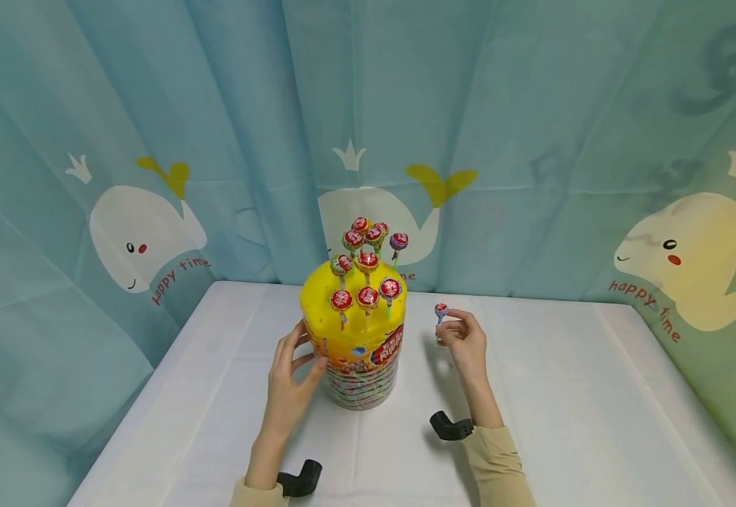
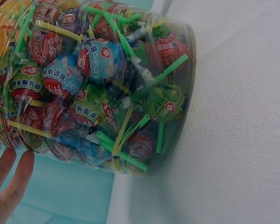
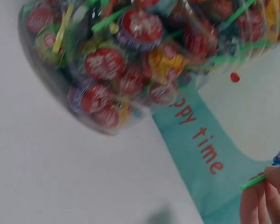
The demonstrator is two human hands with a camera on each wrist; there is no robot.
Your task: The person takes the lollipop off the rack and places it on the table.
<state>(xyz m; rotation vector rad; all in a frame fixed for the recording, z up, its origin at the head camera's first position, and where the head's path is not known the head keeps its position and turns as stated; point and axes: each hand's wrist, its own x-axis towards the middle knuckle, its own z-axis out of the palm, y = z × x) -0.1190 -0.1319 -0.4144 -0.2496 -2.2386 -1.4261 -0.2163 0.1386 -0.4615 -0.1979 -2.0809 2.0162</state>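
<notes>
A clear candy jar (image 1: 363, 386) with a yellow lid (image 1: 323, 313) stands upright, packed with wrapped lollipops (image 2: 100, 60). Several lollipops (image 1: 368, 297) stick up out of the lid on their sticks. My left hand (image 1: 288, 386) is at the jar's left side, fingers spread along the wall near the lid and thumb toward the front. To the right of the jar, my right hand (image 1: 467, 346) pinches a lollipop (image 1: 441, 310) by its stick, wrapped head up in the head view. The stick's green end (image 3: 253, 181) shows below the fingers in the right wrist view.
A white cloth covers the table (image 1: 570, 394). Behind it hangs a blue-green curtain (image 1: 247, 105) printed with whales. Black wrist mounts (image 1: 451, 426) sit on both forearms.
</notes>
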